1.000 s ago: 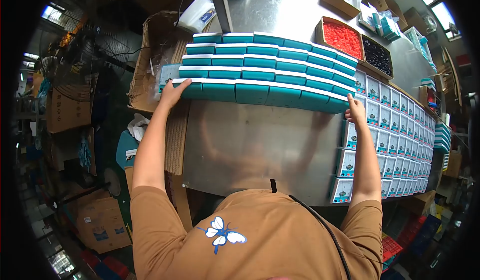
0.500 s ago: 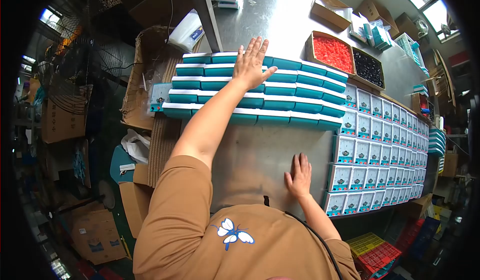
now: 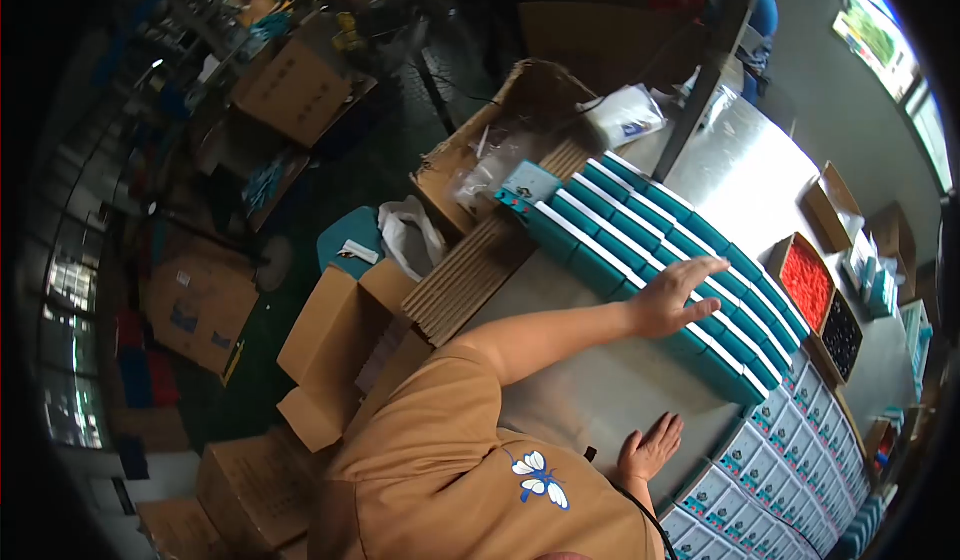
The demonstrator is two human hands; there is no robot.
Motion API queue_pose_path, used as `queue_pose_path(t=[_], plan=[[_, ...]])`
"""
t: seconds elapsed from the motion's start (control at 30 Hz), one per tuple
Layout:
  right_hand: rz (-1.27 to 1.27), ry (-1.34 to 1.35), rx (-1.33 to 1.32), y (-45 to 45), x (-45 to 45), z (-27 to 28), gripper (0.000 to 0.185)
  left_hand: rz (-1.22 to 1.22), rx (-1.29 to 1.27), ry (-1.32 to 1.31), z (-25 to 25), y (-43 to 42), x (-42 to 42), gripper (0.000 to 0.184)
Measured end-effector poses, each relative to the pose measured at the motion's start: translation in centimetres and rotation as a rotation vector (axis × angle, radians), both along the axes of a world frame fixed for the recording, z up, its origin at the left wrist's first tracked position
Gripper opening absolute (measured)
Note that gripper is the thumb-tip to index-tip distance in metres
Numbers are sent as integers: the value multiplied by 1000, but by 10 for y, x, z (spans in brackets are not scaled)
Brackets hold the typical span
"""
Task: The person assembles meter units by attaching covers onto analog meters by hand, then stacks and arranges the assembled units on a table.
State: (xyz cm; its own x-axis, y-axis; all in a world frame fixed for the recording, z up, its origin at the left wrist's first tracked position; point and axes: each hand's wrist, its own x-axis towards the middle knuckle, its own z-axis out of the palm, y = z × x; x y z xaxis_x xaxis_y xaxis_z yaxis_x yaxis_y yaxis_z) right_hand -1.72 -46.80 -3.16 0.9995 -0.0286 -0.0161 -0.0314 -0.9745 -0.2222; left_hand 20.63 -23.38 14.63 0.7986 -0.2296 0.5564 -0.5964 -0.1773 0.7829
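Teal boxes (image 3: 597, 226) with white edges stand in slanting rows at three o'clock. The left hand (image 3: 677, 298) is over them, fingers open; whether it touches them is unclear. From that hand, the right hand (image 3: 651, 451) is at six o'clock, fingers open, on the metal table (image 3: 605, 375). Printed boxes (image 3: 775, 460) sit at five o'clock, red pieces (image 3: 805, 282) at three, a cardboard box (image 3: 335, 328) at nine.

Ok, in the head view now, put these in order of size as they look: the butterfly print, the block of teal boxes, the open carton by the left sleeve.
1. Block of teal boxes
2. Open carton by the sleeve
3. Butterfly print
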Motion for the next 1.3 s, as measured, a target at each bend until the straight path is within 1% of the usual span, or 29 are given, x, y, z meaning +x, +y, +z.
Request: queue_pose_path(t=[0.03,0.07,0.13,0.2,0.27,0.3,0.37,0.4,0.43,0.47,0.5,0.6,0.7,0.93,1.0,1.03,1.1,1.2,1.27,1.3], plan=[[9,5,-23,0,-2,-3,80,-128,-117,139,16,20,-24,55],[12,8,-48,-1,-3,-8,80,-179,-197,150,41,42,-49,47],[14,38,-73,-2,-4,-11,80,-235,-323,195,94,93,-99,40],[7,96,-76,-1,-3,-8,79,-195,-521,22,145,130,-146,30],[6,186,-70,-4,-2,-4,79,-333,-579,-197,193,163,-191,18],[2,217,-78,-6,-1,-6,79,-391,-583,-374,212,171,-206,6],[-17,278,-112,-7,1,-11,80,-447,-529,-427,249,188,-244,8],[-53,315,-109,-5,1,-6,81,-458,-570,-438,254,188,-258,7],[-79,346,-104,0,4,-2,81,-406,-681,-512,256,179,-265,6],[-101,378,-96,5,7,-1,82,-353,-749,-524,258,174,-276,10],[-124,384,-98,10,7,-1,86,-298,-814,-536,260,169,-288,14],[-147,411,-87,22,-3,1,90,-203,-800,-653,261,174,-304,11],[-133,419,-93,32,-20,6,91,-141,-764,-761,252,182,-315,9],[-90,425,-109,38,-52,4,96,-58,-746,-910,240,200,-343,9],[-84,454,-115,39,-56,8,98,-164,-771,-879,234,208,-355,14],[-79,464,-118,40,-55,11,98,-279,-672,-676,238,225,-368,21],[-77,490,-128,40,-51,12,100,-64,-697,-562,258,222,-382,14],[-77,516,-153,40,-46,6,103,8,-657,-723,248,227,-375,14],[-84,534,-142,43,-42,9,105,-112,-631,-855,227,231,-370,15],[-77,512,-105,45,-42,9,104,-18,-756,-826,235,216,-368,15]])
